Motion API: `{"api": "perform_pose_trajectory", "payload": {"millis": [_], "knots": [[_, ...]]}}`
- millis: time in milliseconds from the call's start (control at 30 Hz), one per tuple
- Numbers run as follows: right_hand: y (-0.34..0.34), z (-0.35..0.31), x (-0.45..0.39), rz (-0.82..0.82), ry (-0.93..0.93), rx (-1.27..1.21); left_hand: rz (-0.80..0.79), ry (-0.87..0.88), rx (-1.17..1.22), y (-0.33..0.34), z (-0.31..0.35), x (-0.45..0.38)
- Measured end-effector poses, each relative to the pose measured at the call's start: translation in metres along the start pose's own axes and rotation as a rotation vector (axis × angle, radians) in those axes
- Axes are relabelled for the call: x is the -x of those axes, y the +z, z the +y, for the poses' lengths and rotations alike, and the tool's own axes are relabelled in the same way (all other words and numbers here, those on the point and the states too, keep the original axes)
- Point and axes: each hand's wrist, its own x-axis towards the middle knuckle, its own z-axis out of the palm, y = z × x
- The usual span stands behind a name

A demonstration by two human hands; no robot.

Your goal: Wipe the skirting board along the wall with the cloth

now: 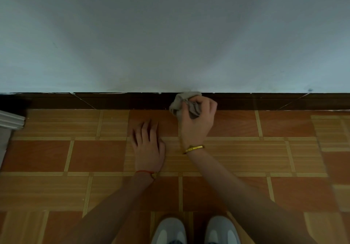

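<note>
dark brown board (pixel 121 101) runs along the foot of the pale wall (pixel 170 35), and everything here sits against it. the grey cloth (pixel 180 103) is bunched into a wad and touches the board's face and top edge, right of its middle; wadding it likely gives a firm pad to press into that narrow strip. the right hand (pixel 197 122) is curled round the cloth, thumb and fingers closed on it, knuckles close to the board, a yellow band (pixel 193 149) on the wrist. the left hand (pixel 147 145) lies flat on the tiled floor (pixel 56 156) just below the board and left of the cloth, fingers straight and spread toward the board, holding nothing; it looks like a prop for a crouched body. a red cord (pixel 144 172) circles that wrist. two grey shoes (pixel 170 230) sit well back from the board.
</note>
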Motion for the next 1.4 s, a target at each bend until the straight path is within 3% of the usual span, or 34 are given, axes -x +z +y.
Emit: {"api": "perform_pose_trajectory", "payload": {"millis": [133,233,533,800,1100,1300,1400], "knots": [[-0.031,0.022,-0.019,0.131,0.138,0.076,-0.022,-0.010,-0.001,0.000,0.000,0.000],[-0.040,0.030,-0.025,0.169,0.110,0.110,-0.031,-0.016,0.000,-0.001,0.001,0.001],[-0.010,0.020,-0.002,-0.013,0.003,0.086,-0.012,-0.001,-0.002,-0.001,0.001,0.000],[-0.058,0.047,-0.040,0.259,0.148,0.172,-0.006,-0.004,-0.008,-0.001,0.001,0.001],[-0.022,0.027,-0.010,0.036,0.031,0.119,0.011,0.000,-0.003,-0.001,0.001,0.001],[-0.062,0.036,-0.042,0.260,0.127,0.136,0.032,0.011,-0.004,0.000,0.001,0.001],[-0.063,0.035,-0.045,0.295,0.128,0.124,0.031,0.005,-0.004,0.001,0.002,0.001]]}}
